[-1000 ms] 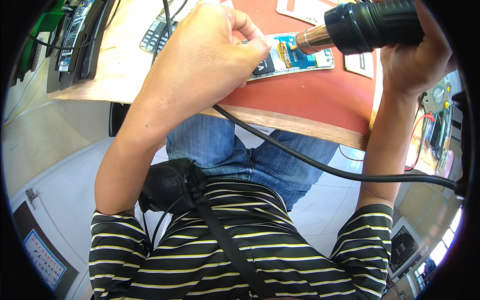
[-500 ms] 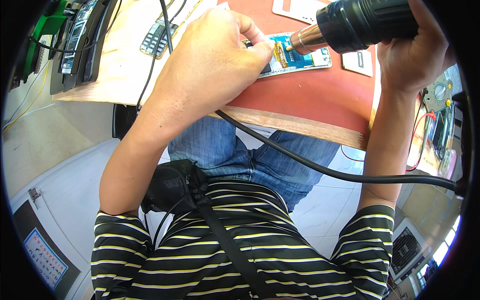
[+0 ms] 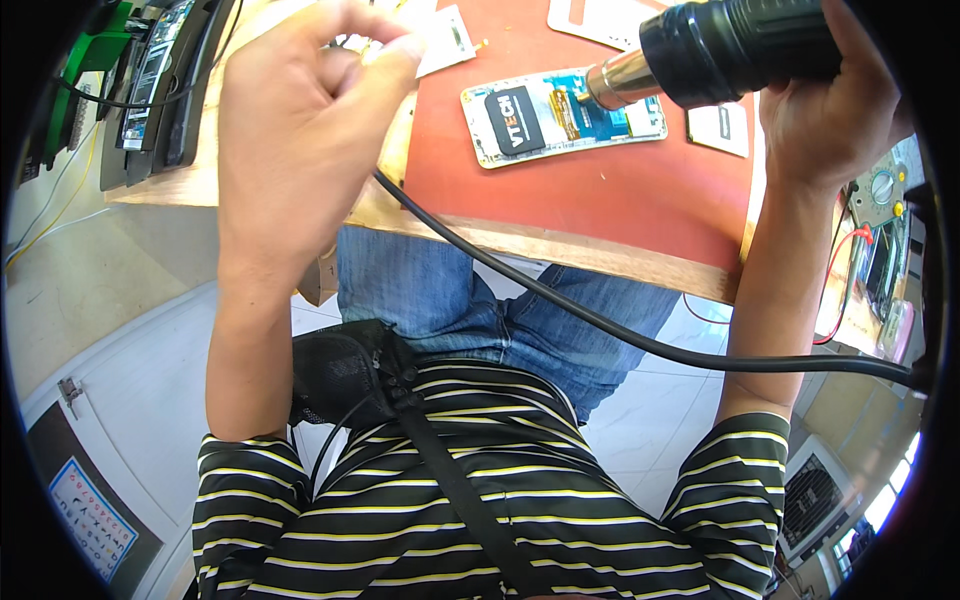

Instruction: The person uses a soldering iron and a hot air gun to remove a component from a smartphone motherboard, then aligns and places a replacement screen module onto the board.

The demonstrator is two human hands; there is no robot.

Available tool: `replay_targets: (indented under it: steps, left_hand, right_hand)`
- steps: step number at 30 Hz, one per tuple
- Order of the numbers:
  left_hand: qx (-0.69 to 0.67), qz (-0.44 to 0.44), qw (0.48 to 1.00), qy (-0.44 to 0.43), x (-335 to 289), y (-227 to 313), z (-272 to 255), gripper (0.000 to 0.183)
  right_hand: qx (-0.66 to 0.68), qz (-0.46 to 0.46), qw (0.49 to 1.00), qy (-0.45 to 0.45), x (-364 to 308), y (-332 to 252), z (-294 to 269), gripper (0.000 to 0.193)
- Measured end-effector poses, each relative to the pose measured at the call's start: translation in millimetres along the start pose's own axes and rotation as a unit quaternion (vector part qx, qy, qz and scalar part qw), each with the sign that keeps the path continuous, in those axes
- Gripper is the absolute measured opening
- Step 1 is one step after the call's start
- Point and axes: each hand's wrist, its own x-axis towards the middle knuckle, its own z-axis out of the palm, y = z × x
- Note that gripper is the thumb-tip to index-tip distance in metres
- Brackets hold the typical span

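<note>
My right hand (image 3: 835, 130) grips a black hot air gun (image 3: 735, 50). Its copper-coloured nozzle (image 3: 622, 80) points left, at or just above the blue board of an opened phone (image 3: 545, 147). The phone lies on a red-brown mat (image 3: 590, 205), with a black battery at its left end and a gold flex cable beside the battery. Off to the phone's left is my left hand (image 3: 285, 130), raised, thumb and forefinger pinched together. What lies between those fingertips, if anything, I cannot make out. A white flat part (image 3: 447, 42) with a yellowish tab sits close to the fingertips.
A thick black cable (image 3: 600, 318) crosses in front of the table edge. White phone frames lie around the mat, one (image 3: 718, 128) right of the phone. A multimeter (image 3: 880, 185) with a red lead stands at the right; stacked boards (image 3: 155, 75) at the left.
My left hand has moved left, away from the phone, uncovering its battery and the white flat part. My right hand and the hot air gun have barely moved.
</note>
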Motion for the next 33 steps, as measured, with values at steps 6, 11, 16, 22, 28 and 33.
replay_targets:
  steps: [6,11,16,22,28,33]
  left_hand:
    - [0.047,-0.020,0.990,0.132,8,-20,-41,0.012]
    - [0.051,0.011,0.981,0.188,18,-33,-66,0.012]
    - [0.038,0.035,0.981,0.189,19,-33,-64,0.012]
    - [-0.089,0.142,0.978,0.123,18,-20,-40,0.008]
    - [-0.070,0.167,0.981,0.063,47,-2,-26,0.014]
    - [-0.062,0.145,0.986,0.047,74,27,-16,0.025]
  right_hand:
    - [-0.094,0.022,0.995,0.013,3,14,-16,0.022]
    - [0.036,0.038,0.999,0.013,-3,22,-19,0.021]
    - [0.060,0.050,0.997,0.008,-3,26,-22,0.020]
    - [0.030,0.043,0.998,-0.025,-3,21,-23,0.019]
    - [0.000,0.061,0.998,-0.024,-4,17,-23,0.019]
    - [0.001,0.048,0.998,-0.032,-4,16,-22,0.021]
